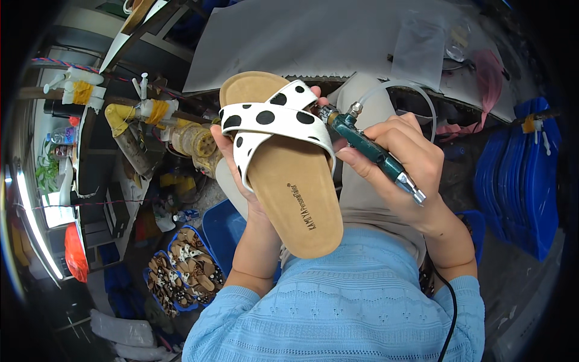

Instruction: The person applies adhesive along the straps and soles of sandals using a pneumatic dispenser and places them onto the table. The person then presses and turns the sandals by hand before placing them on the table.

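Observation:
A slide sandal (292, 199) with a tan footbed and crossed white straps (265, 118) spotted in black lies across my left hand (227, 148). The fingers of that hand wrap around it from beneath, showing at its left side and past the strap on the right. My right hand (413, 163) grips a dark green spray gun (365, 146) with a silver end, the thumb below the body and fingers curled over it. The gun's front end is close beside the right edge of the straps; whether it touches them I cannot tell. A clear hose (416, 88) runs from its fitting.
A grey-covered worktable (265, 36) lies ahead, with a clear plastic bag (417, 53) and a pink cloth strip (490, 81). Yellow-taped pipes (136, 114) stand at left. Blue bins of sandals (196, 259) sit low left; stacked blue crates (518, 181) are at right.

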Motion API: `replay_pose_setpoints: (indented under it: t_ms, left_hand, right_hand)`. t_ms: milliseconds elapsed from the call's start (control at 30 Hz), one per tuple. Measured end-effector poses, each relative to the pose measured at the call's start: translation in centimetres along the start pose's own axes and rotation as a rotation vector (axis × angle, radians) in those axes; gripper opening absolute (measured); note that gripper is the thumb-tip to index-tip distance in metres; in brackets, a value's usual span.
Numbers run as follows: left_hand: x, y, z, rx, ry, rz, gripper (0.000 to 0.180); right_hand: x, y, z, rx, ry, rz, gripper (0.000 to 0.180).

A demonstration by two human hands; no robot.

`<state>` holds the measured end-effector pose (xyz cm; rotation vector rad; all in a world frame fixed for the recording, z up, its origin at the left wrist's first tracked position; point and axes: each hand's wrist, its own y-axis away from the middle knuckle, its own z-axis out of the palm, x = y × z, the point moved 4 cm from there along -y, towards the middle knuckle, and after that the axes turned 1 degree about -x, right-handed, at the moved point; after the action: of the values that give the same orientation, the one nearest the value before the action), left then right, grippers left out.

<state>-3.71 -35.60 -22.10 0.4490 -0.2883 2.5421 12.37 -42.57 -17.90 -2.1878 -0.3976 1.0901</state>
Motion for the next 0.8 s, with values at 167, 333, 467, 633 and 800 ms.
replay_pose_setpoints:
  t_ms: [167, 333, 467, 633, 800]
  left_hand:
    - [-0.11, -0.09, 0.00, -0.037, 0.075, -0.008, 0.114]
    - [0.12, -0.14, 0.11, -0.039, 0.003, 0.015, 0.115]
    - [0.03, -0.08, 0.40, -0.038, 0.042, -0.012, 0.116]
    - [-0.24, -0.12, 0.73, -0.031, 0.019, -0.012, 0.119]
    - [-0.44, -0.09, 0.56, -0.044, 0.063, -0.014, 0.121]
  right_hand:
    - [-0.32, 0.13, -0.23, -0.004, 0.030, -0.030, 0.028]
    - [-0.95, 0.36, -0.44, 0.013, 0.076, -0.071, 0.026]
    - [-0.20, 0.42, -0.36, -0.017, -0.012, -0.010, 0.028]
    - [-0.46, 0.53, -0.67, -0.016, 0.002, -0.005, 0.026]
    - [-0.72, 0.79, -0.92, -0.023, 0.037, 0.001, 0.026]
